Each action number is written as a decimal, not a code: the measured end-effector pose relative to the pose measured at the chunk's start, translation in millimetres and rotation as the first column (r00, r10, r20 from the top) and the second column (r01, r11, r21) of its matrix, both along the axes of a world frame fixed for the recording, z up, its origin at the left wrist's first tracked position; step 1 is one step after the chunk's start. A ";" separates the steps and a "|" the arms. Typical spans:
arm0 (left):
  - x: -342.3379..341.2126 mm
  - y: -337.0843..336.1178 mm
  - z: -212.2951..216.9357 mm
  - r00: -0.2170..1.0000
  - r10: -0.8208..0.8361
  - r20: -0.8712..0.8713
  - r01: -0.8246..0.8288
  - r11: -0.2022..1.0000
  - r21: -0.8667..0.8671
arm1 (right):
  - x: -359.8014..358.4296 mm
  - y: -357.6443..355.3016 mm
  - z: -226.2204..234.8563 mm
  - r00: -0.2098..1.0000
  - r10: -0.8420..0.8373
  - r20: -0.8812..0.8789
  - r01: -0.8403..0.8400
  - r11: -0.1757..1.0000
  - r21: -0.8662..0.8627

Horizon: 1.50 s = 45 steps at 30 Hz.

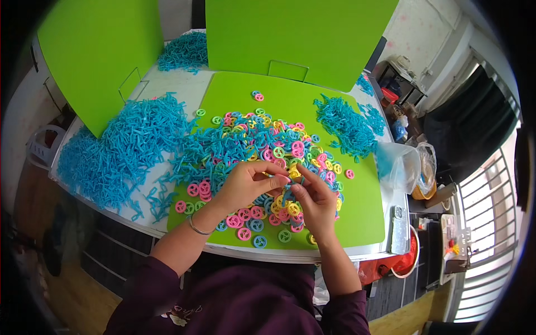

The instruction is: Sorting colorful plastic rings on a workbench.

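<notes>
Both hands meet over the front-centre of a green mat (363,223): the left hand (245,184) is curled, fingertips pinching a small pink ring-shaped wheel (283,178), and the right hand (314,200) is closed w/ thumb and forefinger gripping a thin blue plastic stick piece (287,195) just below it, the two parts touching or nearly so; the join itself is too small to tell. Around the hands lies a wide scatter of loose plastic wheels (262,215) in pink, yellow, green & blue, mixed w/ blue stick pieces toward the mat's middle. Judged from this, work looks far from finished: the loose wheels are many, a big heap of blue sticks (123,151) sits on the white table (184,89) at left, a smaller heap (343,125) on the mat's right rear, another pile (184,51) far back, and no separate stack of joined pieces can be made out. Green upright panels (296,33) fence the rear. A clear plastic bag (399,164) lies at the table's right edge; a red bowl (410,262) sits lower right.
</notes>
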<state>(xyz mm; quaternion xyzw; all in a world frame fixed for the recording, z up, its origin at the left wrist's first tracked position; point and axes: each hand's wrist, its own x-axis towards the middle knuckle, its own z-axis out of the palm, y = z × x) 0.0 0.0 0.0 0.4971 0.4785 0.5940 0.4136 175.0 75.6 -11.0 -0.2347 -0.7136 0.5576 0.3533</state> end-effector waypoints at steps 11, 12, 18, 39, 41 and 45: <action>-14.5 -5.5 -6.3 0.929 -0.108 0.353 0.198 0.953 -0.229 | -0.1 -2.8 18.1 0.988 0.059 0.139 -0.149 0.548 0.823; -14.6 -4.7 -6.5 0.938 -0.149 0.314 0.232 0.941 -0.246 | 1.2 -1.3 18.6 0.988 0.059 0.140 -0.149 0.547 0.824; -3.9 -6.9 12.7 0.957 -0.051 0.285 0.144 0.938 -0.316 | 10.4 5.4 17.0 0.986 0.163 0.024 -0.112 0.555 0.824; 14.6 -1.8 3.9 0.925 0.077 -0.371 -0.110 0.992 -0.068 | 11.0 13.0 14.1 0.986 -0.128 -0.109 0.109 0.980 -0.165; 8.6 2.7 -3.5 0.988 0.069 0.139 -0.063 0.997 -0.048 | 6.1 6.3 12.1 0.981 -0.108 -0.161 0.080 0.983 -0.166; 8.5 3.3 -4.8 0.961 0.061 0.270 -0.047 0.997 -0.058 | -0.2 -1.4 6.3 0.989 -0.075 -0.126 0.054 0.985 -0.166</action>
